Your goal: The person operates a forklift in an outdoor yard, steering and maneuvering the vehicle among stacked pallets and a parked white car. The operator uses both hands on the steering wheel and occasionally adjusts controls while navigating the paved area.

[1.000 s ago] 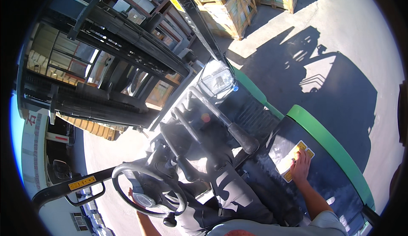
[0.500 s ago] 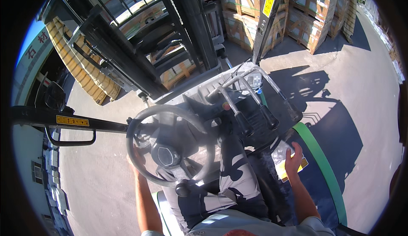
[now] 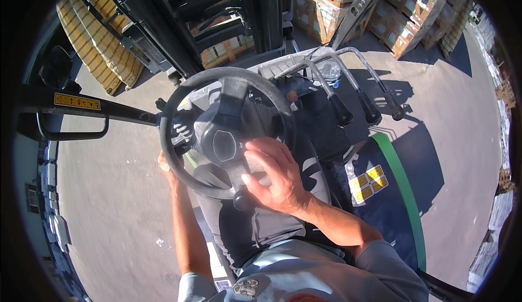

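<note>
I see a black forklift steering wheel, worn at the rim, with a spinner knob at its lower edge. My right hand lies across the lower rim, fingers loosely curled on it. My left hand grasps the left rim. Three black-knobbed control levers stand right of the wheel. Sunlit concrete pavement surrounds the cab; wrapped pallet stacks stand ahead.

place: outdoor storage yard | cues: forklift mast, strapped pallet stacks, concrete ground
</note>
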A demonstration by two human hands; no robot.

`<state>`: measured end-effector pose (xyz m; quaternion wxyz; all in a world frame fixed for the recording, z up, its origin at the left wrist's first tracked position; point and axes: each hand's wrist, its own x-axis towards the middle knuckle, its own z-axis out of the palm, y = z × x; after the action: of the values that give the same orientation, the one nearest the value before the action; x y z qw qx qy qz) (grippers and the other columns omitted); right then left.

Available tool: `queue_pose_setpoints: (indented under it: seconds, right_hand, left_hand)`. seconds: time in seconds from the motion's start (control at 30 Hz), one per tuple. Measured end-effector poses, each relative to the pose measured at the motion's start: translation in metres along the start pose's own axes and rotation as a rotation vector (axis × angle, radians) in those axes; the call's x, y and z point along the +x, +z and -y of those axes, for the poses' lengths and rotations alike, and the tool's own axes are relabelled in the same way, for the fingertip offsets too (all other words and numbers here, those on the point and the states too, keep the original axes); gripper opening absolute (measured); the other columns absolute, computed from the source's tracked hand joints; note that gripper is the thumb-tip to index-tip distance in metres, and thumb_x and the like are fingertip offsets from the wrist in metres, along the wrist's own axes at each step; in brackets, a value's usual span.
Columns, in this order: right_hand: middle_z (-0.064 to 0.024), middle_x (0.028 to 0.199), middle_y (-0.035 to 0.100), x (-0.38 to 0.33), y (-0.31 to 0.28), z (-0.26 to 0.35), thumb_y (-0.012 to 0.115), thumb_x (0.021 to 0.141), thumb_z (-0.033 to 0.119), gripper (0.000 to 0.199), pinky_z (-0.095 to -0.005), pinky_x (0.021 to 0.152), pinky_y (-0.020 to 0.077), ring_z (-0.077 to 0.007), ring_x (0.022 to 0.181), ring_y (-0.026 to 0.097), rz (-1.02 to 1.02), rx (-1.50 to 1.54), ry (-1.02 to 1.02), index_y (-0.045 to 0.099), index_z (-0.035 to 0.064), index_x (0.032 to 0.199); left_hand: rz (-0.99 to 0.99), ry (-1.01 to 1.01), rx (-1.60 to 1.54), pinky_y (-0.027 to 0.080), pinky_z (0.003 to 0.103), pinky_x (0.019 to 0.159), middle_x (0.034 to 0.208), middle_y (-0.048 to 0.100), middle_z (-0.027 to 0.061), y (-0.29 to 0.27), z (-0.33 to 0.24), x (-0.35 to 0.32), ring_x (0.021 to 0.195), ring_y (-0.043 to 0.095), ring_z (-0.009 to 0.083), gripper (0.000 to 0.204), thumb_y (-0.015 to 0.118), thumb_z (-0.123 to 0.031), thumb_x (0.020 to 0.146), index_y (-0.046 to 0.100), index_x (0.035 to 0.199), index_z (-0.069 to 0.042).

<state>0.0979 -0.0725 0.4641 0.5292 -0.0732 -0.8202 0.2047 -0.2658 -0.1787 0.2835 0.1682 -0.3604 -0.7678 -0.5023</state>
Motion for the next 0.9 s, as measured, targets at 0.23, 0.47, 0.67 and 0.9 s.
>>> queue_pose_setpoints:
  seconds: [0.23,0.47,0.67,0.9]
  right_hand:
    - [-0.0105,0.116,0.063,-0.004,0.059,0.028,0.080,0.083,0.019,0.033,-0.0483,0.112,0.0425,-0.0299,0.122,0.058,0.323,0.088,-0.032,0.068,0.0034,0.109]
    - [-0.0075,0.095,0.060,-0.059,0.041,0.008,0.079,0.080,0.011,0.020,-0.0474,0.100,0.0491,-0.0275,0.100,0.062,0.202,-0.033,0.051,0.064,0.0064,0.093]
    - [-0.0042,0.092,0.062,-0.051,0.018,-0.011,0.079,0.076,0.005,0.023,-0.0450,0.093,0.0492,-0.0250,0.092,0.065,-0.026,-0.164,0.073,0.062,0.0099,0.091]
    - [-0.0058,0.086,0.062,0.020,0.007,-0.067,0.080,0.075,0.003,0.023,-0.0464,0.091,0.0482,-0.0305,0.083,0.063,-0.329,-0.267,0.112,0.063,0.0099,0.089]
  left_hand:
    - [0.029,-0.109,0.028,0.050,0.042,0.065,0.076,0.066,0.0132,0.001,-0.013,-0.040,0.065,0.062,0.0327,0.021,0.053,-0.017,0.109,0.063,0.102,-0.001]
    - [0.031,-0.138,0.168,0.054,0.042,0.069,0.083,0.072,0.0104,0.007,0.011,-0.039,0.071,0.068,0.0314,0.012,0.059,-0.010,0.103,0.063,0.113,-0.004]
    - [0.028,-0.124,0.169,0.054,0.042,0.067,0.086,0.072,0.0097,0.007,0.016,-0.042,0.072,0.069,0.0325,0.010,0.063,-0.008,0.100,0.061,0.109,-0.006]
    - [-0.012,-0.046,0.221,0.054,0.043,0.066,0.085,0.071,0.0118,0.013,0.036,-0.044,0.071,0.068,0.0340,0.015,0.063,-0.008,0.101,0.059,0.115,-0.006]
